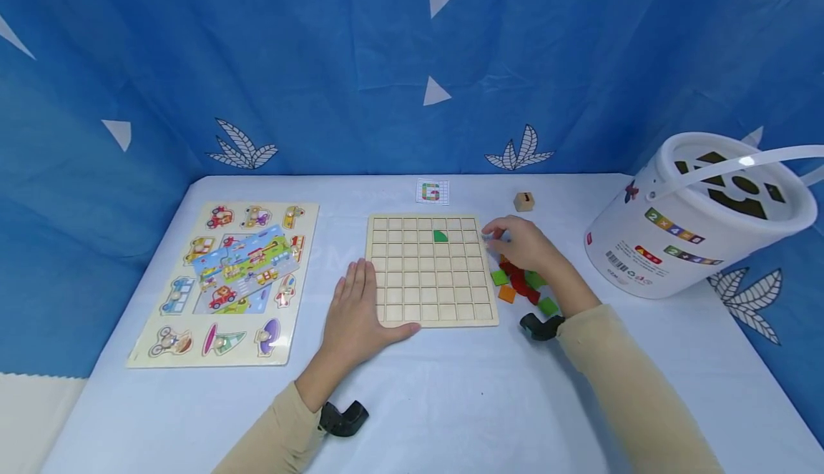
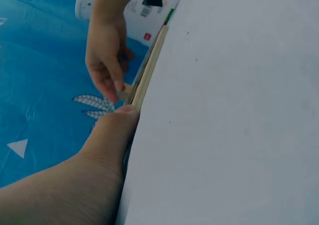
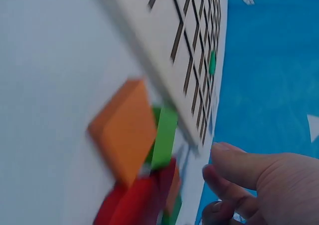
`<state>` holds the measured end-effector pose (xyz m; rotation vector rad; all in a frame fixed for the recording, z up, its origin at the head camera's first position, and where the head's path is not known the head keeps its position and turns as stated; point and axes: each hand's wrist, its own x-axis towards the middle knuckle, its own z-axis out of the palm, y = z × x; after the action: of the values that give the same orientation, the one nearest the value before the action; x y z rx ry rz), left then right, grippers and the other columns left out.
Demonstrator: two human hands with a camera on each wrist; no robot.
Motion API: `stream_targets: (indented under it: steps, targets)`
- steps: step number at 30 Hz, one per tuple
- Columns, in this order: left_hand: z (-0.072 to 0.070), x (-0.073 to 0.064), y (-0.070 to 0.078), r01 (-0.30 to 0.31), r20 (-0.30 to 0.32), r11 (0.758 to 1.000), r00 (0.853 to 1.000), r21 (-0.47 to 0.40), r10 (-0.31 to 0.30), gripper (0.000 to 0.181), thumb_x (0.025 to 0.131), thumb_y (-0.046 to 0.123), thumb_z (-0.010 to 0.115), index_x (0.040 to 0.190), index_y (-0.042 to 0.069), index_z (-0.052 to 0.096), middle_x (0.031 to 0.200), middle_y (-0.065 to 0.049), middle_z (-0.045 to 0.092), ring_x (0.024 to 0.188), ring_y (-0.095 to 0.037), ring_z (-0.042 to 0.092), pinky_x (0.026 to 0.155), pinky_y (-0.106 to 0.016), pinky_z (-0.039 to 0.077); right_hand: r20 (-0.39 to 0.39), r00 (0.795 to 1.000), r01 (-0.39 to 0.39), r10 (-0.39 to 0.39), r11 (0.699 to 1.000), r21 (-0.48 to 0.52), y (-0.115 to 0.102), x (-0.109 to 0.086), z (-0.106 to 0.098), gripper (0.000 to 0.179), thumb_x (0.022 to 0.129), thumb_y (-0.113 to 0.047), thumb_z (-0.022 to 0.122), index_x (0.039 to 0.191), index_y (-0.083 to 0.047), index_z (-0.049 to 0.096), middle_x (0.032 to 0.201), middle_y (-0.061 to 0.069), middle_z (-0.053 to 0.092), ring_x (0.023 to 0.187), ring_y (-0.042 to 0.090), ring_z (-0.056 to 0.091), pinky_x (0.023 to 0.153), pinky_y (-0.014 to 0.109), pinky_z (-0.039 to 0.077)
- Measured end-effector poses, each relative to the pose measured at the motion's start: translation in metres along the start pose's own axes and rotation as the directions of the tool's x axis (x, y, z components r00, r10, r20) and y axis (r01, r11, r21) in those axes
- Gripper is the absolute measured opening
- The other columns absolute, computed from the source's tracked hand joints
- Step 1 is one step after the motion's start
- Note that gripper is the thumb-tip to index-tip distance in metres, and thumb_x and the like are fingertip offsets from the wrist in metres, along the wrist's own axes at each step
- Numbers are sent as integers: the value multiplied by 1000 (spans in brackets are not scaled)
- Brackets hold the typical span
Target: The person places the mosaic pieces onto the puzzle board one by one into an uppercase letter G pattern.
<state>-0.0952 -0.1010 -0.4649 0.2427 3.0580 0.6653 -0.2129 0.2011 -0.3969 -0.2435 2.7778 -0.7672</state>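
Note:
A wooden grid board [image 1: 428, 268] lies in the middle of the table, with one green quarter-round piece [image 1: 440, 236] in an upper cell. My left hand [image 1: 354, 317] rests against the board's left side, fingers straight and thumb along the near edge. Beyond the right edge, my right hand [image 1: 524, 245] hovers with fingers loosely bent; in the right wrist view no piece shows between thumb and fingers. Below it lies a small pile with red pieces [image 1: 517, 274], an orange square [image 1: 507, 293] and green squares [image 1: 499, 277], partly hidden by the hand.
A small pattern card [image 1: 433, 191] and a wooden cube [image 1: 524, 201] lie behind the board. On the left is a knobbed picture puzzle [image 1: 260, 354] with jigsaw pictures [image 1: 247, 267] on top. A white bucket [image 1: 644, 245] with handle stands at right.

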Motion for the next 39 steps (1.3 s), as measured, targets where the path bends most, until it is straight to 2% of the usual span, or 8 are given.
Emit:
stream_targets:
  steps: [5,9,19,26,31,34,39]
  targets:
    - [-1,0,1,2,2,1000,1000,1,-2,137,67,89,59,158,-2,10,167,-18,6,156,-31,2,126,-50,13,44,998,-33,35,998,-44,25,-13,-8,34,94,-16,68,127,-12,66,115,13,61,107,29,53,90,44,55]
    - [-1,-1,1,4,1,1000,1000,-7,-4,137,67,88,60,158,-2,10,167,-18,6,156,-32,3,126,-51,12,54,998,-32,34,999,-44,35,-17,-9,33,93,-14,69,126,-12,67,115,14,61,110,30,51,96,48,52]
    - [0,-1,0,4,-4,1000,1000,-10,-4,137,67,88,60,158,-2,11,167,-18,7,156,-32,3,126,-51,12,52,998,-35,37,999,-37,38,-13,-5,32,92,-16,71,123,-14,69,114,12,61,107,28,52,91,42,55]
    - [-2,0,1,5,7,1000,1000,-3,-5,136,68,88,59,158,-1,9,167,-18,6,156,-31,2,126,-50,12,43,999,-14,14,1000,15,42,-10,-3,28,91,-13,72,118,-10,66,114,13,58,112,30,50,100,49,49]
    - [-2,0,2,3,3,1000,1000,1,-3,136,68,88,59,158,-2,9,167,-18,7,156,-31,3,126,-50,13,43,999,-4,2,999,52,43,-10,-3,20,92,-12,70,111,-12,64,105,10,60,105,27,52,91,39,52]
    - [-2,0,2,2,1,1000,1000,-1,-2,136,68,88,59,158,-2,10,167,-18,7,156,-32,3,126,-51,13,48,999,-7,5,998,60,42,-10,-3,23,93,-14,69,115,-13,64,102,9,59,103,26,52,84,31,51]
    - [-2,1,2,0,-4,1000,1000,-4,0,136,67,88,60,157,-2,11,167,-19,7,156,-32,3,126,-51,12,52,999,-13,11,999,51,41,-10,-3,30,92,-16,71,121,-11,67,104,10,58,105,26,50,79,30,51]
